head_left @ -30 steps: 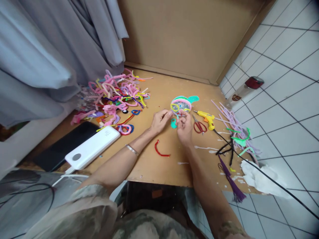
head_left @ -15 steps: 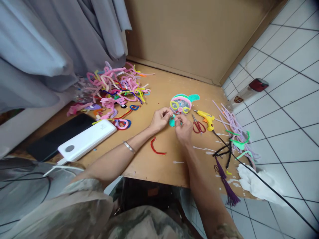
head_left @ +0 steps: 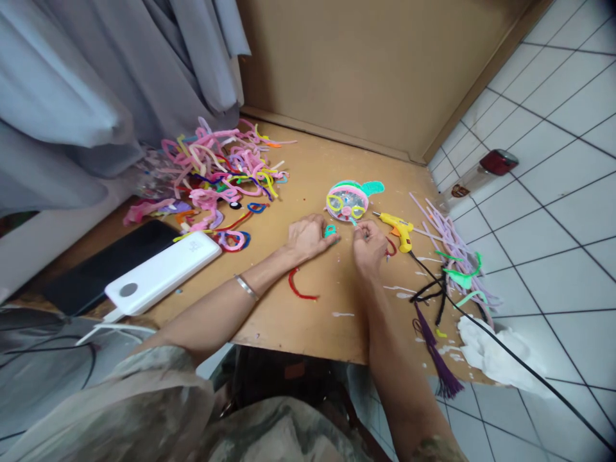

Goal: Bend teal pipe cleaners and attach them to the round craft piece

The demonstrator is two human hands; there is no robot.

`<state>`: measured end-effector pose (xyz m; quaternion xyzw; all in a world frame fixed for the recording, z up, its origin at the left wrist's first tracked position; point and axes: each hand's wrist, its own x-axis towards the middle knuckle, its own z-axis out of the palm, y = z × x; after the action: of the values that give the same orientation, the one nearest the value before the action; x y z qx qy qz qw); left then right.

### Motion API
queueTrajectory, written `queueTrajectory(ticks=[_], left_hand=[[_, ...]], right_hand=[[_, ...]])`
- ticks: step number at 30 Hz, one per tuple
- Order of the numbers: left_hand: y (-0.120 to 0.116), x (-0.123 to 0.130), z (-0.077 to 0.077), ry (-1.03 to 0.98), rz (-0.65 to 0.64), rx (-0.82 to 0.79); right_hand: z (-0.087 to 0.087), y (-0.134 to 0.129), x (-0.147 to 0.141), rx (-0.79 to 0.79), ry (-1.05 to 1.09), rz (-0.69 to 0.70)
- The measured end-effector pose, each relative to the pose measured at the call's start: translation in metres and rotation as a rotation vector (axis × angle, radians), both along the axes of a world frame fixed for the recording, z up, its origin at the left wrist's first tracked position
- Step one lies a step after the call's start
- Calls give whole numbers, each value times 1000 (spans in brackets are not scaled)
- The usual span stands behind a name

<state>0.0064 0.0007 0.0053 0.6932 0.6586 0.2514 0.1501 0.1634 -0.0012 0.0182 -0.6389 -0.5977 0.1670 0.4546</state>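
Note:
My left hand (head_left: 310, 236) lies low over the table, thumb and fingers closed around a small green pipe-cleaner loop (head_left: 330, 231). To its right, my right hand (head_left: 369, 247) is closed in a pinch, with a short pale-green strip (head_left: 355, 222) showing at its fingertips. Just beyond both hands sits a round pipe-cleaner face (head_left: 346, 200) with yellow eye rings, a pink rim and a green flap. Red-handled scissors (head_left: 392, 246) are mostly hidden behind my right hand. A curved red pipe cleaner (head_left: 299, 290) rests nearer to me.
A yellow glue gun (head_left: 400, 231) lies at right, its black cord running off the table. Beyond are lilac pipe cleaners (head_left: 447, 234), a purple tassel (head_left: 439, 359) and white fluff (head_left: 495, 350). A pipe-cleaner heap (head_left: 226, 160), white power bank (head_left: 163, 273) and black phone (head_left: 106, 266) occupy the left.
My hands have drawn apart from the green loop. The right one moved right and now partly covers the scissors; the left turned palm down around the loop.

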Motion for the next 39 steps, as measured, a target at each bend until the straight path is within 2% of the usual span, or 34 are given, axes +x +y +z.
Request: queueTrajectory(ticks=[4, 8, 12, 16, 18, 22, 26, 39], left_hand=[[-3, 6, -2, 116, -6, -41], [2, 2, -5, 67, -55, -33], [6, -5, -4, -163, -139, -73], [9, -8, -3, -514, -391, -91], [11, -8, -3, -694, -454, -106], [16, -7, -6, -971, -400, -36], [22, -5, -12, -1121, -375, 21], [19, -9, -10, -1128, -371, -22]], right_hand=[[-3, 0, -2, 28, 43, 38], [0, -1, -3, 14, 70, 75], [3, -1, -4, -23, 147, 122], [3, -1, -3, -62, 206, 218], [1, 1, -1, -55, 257, 246], [-2, 7, 2, -62, 445, 278], [-2, 9, 4, -100, 503, 302], [3, 3, -2, -97, 523, 331]])
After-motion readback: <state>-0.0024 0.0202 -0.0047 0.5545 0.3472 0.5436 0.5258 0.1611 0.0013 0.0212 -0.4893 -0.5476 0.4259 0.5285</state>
